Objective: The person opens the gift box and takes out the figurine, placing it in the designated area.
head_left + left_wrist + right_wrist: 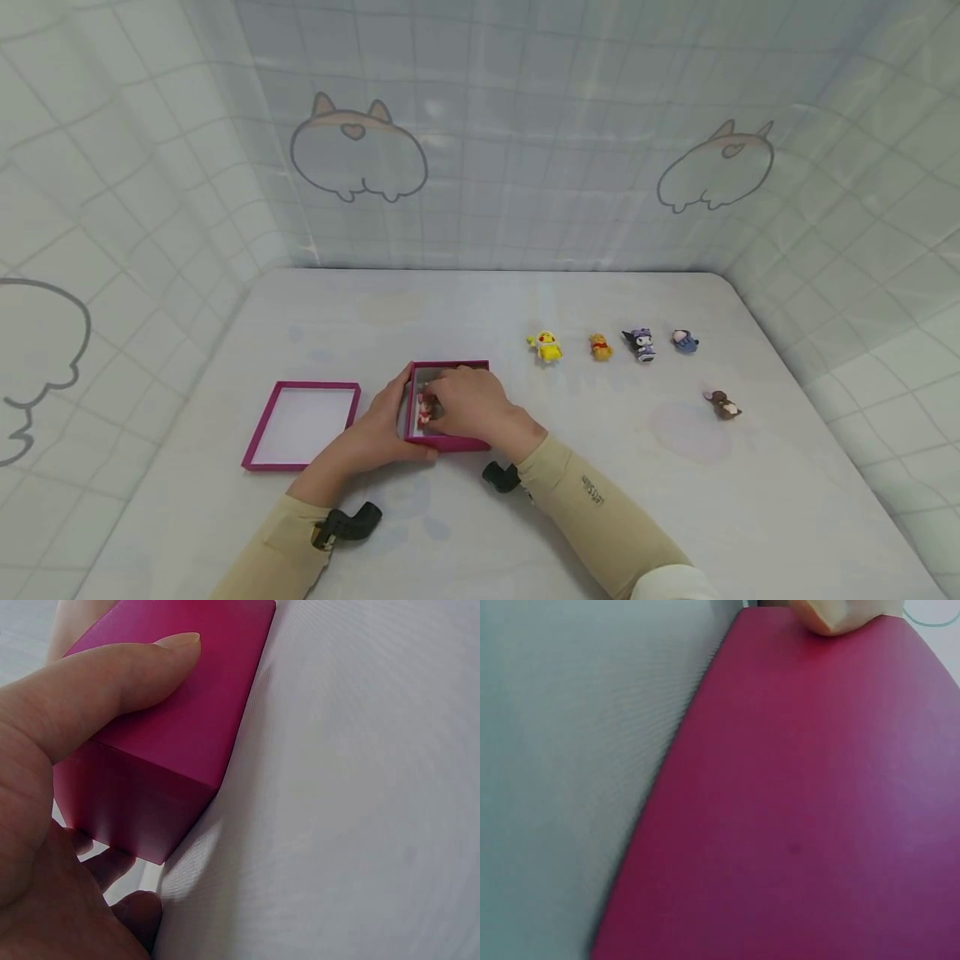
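A magenta open-topped box sits on the table, its front wall filling much of the right wrist view. My left hand grips its left side; in the left wrist view the thumb presses on the front wall and the other fingers curl behind the side. My right hand reaches down into the box from above. Its thumb and fingers pinch a small brown and red figurine near the box's left inner wall. The back of this hand hides most of the box's inside.
A magenta-rimmed lid lies inside up to the left. Toward the back right stand a yellow figurine, an orange bear figurine, a purple-and-black figurine and a blue figurine. A brown figurine lies nearer on the right.
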Demonstrator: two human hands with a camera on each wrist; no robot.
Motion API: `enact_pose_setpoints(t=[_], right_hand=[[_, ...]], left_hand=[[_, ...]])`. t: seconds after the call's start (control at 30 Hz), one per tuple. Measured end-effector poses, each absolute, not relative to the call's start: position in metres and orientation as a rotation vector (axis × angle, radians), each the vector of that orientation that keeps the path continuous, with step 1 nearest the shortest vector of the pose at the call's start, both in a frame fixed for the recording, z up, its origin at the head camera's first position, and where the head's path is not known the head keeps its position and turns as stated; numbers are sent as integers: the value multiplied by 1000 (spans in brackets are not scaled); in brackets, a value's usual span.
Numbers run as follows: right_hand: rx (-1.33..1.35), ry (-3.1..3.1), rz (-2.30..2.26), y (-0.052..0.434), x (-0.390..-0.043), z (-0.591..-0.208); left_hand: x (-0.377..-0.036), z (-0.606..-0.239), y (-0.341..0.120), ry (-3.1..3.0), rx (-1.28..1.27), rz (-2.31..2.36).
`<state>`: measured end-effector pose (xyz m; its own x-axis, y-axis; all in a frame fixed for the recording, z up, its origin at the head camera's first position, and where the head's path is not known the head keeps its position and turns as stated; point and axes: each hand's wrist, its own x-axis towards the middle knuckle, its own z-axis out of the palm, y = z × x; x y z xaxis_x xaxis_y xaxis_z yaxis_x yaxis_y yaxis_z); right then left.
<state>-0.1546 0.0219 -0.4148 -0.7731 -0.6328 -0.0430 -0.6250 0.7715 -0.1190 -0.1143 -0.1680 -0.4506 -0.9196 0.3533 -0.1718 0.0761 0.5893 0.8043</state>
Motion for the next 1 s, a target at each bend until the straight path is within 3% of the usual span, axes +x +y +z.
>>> enact_pose_setpoints(t=[1.0], right_hand=[[-994, 2872, -177, 22, -155, -415]], left_hand=[[-115, -452, -168, 2519, 381, 1261]])
